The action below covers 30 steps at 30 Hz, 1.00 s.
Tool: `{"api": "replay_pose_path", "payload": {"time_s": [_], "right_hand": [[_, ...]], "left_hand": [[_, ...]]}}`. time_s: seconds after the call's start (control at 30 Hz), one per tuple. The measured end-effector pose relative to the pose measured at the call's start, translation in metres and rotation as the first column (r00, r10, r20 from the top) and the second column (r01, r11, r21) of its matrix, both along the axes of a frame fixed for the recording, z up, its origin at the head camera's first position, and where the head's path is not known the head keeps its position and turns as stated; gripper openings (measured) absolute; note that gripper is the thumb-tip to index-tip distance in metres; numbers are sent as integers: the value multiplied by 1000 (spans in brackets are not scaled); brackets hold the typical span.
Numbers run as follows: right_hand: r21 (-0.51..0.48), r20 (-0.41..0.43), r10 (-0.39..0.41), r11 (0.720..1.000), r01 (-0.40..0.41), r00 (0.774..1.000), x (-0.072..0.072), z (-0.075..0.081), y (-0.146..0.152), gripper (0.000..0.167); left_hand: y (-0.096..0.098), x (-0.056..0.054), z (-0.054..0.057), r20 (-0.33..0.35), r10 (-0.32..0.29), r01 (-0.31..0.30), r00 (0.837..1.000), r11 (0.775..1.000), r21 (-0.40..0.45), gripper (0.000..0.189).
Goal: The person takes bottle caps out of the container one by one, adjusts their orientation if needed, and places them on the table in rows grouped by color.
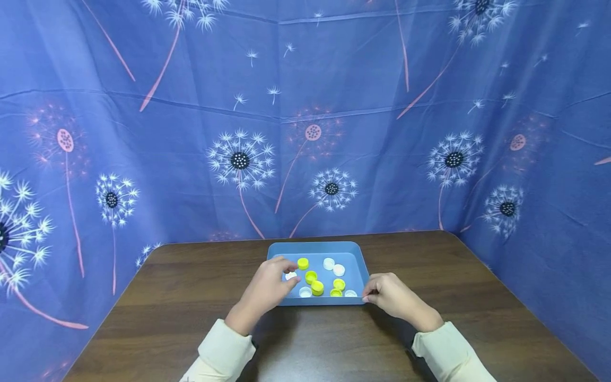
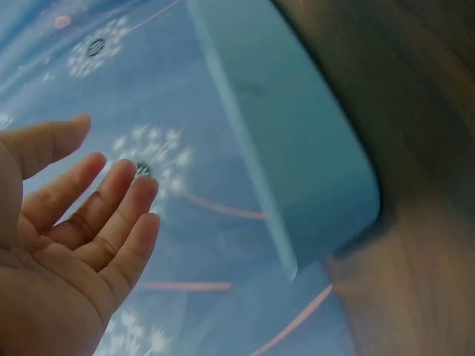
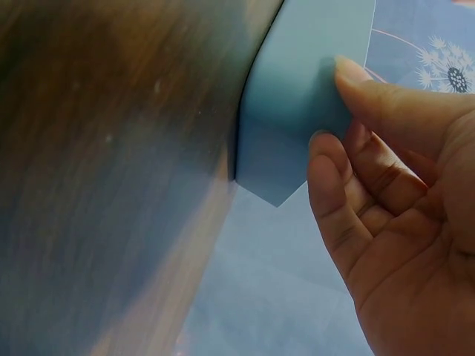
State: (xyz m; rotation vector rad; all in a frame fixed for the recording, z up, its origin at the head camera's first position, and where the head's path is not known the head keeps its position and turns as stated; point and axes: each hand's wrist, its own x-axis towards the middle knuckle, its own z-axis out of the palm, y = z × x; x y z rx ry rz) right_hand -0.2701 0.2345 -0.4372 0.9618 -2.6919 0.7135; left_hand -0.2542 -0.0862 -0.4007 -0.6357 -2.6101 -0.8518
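A shallow blue tray [image 1: 317, 301] lies on the table with several yellow and white bottle caps in it. My left hand [image 1: 268, 281] hovers over the tray's left side, thumb and fingers apart, close to a white cap [image 1: 290, 276] and a yellow cap [image 1: 303, 263]. In the left wrist view that hand [image 2: 82, 230] has loosely bent fingers and holds nothing. At the near right corner, my right hand [image 1: 393, 297] pinches the tray's edge. The right wrist view shows its thumb [image 3: 397, 104] against the tray's wall [image 3: 297, 96]; part of the grip is hidden by the fingers.
Brown wooden table [image 1: 191, 286] surrounds the tray on its left, right and near sides. Behind the table hangs a blue cloth [image 1: 382, 148] printed with dandelions, which also runs along both sides. Other caps, such as a yellow one [image 1: 317, 288], lie spread inside the tray.
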Motion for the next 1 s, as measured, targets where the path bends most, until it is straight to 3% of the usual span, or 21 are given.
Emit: {"api": "replay_pose_path", "payload": {"time_s": [0.17, 0.33, 0.57, 0.8, 1.0], "right_hand": [[-1, -11, -8, 1000, 8, 1000, -1, -1, 0, 10], [-6, -12, 0, 1000, 0, 1000, 0, -1, 1, 10], [-8, 9, 1, 1000, -1, 1000, 3, 0, 1, 5], [-17, 26, -4, 1000, 4, 1000, 3, -2, 1, 9], [-19, 5, 0, 1000, 0, 1000, 3, -3, 3, 10]], "left_hand": [[21, -22, -12, 91, 9, -5, 996, 999, -49, 25], [37, -35, -23, 178, 33, -19, 984, 997, -80, 29], [50, -39, -30, 151, 71, -50, 986, 989, -142, 22], [57, -39, -35, 206, 105, -73, 973, 985, -156, 23], [60, -38, -40, 222, 98, -65, 970, 986, -151, 22]]}}
